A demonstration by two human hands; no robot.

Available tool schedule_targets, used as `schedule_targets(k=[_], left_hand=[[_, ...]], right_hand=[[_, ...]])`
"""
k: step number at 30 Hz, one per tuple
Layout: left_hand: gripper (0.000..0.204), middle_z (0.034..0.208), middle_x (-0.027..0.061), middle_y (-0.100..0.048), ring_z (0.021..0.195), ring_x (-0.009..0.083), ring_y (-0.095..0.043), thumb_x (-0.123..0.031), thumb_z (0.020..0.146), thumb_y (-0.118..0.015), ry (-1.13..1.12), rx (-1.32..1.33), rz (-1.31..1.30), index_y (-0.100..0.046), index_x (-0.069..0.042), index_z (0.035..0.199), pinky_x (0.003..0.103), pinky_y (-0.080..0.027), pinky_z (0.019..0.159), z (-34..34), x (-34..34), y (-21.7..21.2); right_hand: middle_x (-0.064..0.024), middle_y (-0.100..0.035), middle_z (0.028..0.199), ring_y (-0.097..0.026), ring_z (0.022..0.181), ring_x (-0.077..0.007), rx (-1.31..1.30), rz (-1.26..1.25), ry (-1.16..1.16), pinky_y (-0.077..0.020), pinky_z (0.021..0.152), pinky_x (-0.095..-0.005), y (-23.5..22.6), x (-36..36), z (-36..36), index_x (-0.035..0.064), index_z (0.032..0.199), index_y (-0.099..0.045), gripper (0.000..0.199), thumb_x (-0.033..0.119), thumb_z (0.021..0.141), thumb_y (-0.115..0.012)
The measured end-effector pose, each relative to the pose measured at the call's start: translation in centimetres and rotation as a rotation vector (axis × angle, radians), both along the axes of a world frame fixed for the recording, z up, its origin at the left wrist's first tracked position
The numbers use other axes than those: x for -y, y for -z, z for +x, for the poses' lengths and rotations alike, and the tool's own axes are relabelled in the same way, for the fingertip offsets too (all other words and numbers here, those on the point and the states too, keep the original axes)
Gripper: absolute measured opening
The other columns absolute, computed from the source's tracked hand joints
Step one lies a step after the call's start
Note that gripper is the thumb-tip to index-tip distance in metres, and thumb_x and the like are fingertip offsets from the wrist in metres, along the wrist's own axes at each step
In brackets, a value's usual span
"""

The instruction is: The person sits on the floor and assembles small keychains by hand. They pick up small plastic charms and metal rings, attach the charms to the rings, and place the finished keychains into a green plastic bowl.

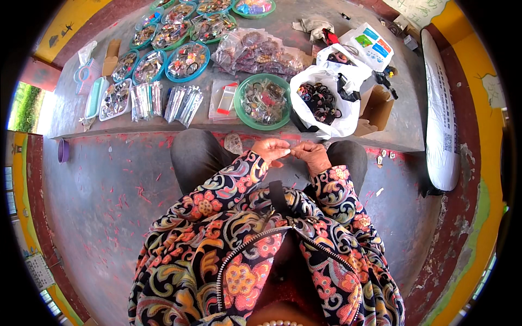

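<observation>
Both hands meet in front of my knees, just short of the raised ledge. My left hand (pixel 271 150) is pinched at the fingertips, and my right hand (pixel 311 154) pinches from the other side, their tips nearly touching. Something tiny and pale may sit between them, too small to name. Closest beyond the hands is a green basin (pixel 240 112) of small items in clear wrappers. To its right stands a white plastic bag (pixel 348 117) holding many black bands that look like hair ties.
Left on the ledge lie bundles of pens (pixel 184 104), a clear packet with an orange-edged card (pixel 227 99) and a white tray (pixel 126 108) of trinkets. Blue and green basins (pixel 205 58) stand behind, beside bagged goods (pixel 255 51). An open cardboard box (pixel 375 110) is at right.
</observation>
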State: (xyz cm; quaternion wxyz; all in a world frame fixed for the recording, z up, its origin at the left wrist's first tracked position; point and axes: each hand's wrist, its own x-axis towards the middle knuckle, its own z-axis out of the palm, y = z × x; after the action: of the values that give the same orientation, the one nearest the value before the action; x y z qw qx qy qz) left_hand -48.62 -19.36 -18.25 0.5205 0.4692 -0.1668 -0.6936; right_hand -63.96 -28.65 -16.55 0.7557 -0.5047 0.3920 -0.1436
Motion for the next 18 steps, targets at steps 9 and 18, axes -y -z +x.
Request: schedule_targets(k=[9, 18], left_hand=[[0.025, 0.089, 0.0054, -0.056, 0.079, 0.0123, -0.056, -0.016, 0.078, -0.059, -0.113, -0.12, 0.025, -0.052, -0.001, 0.098, 0.023, -0.049, 0.059, -0.1, 0.3, -0.1], [0.021, 0.094, 0.0101, -0.057, 0.082, 0.0169, -0.056, -0.013, 0.081, -0.052, -0.208, -0.165, 0.07, -0.054, 0.002, 0.096, 0.028, -0.049, 0.066, -0.3, 0.3, -0.9]], right_hand=[[-0.004, -0.057, 0.068, -0.051, 0.065, -0.0119, 0.001, 0.028, 0.012, -0.0395, 0.065, -0.0237, 0.0, 0.0, 0.2, 0.0003, 0.066, -0.057, 0.009, 0.0, 0.066, -0.066], [-0.0027, -0.057, 0.071, -0.05, 0.067, -0.0107, 0.041, -0.031, -0.095, -0.0391, 0.065, -0.0223, 1.1, 0.1, 0.1, 0.0007, 0.069, -0.059, 0.007, 0.002, 0.068, -0.066]])
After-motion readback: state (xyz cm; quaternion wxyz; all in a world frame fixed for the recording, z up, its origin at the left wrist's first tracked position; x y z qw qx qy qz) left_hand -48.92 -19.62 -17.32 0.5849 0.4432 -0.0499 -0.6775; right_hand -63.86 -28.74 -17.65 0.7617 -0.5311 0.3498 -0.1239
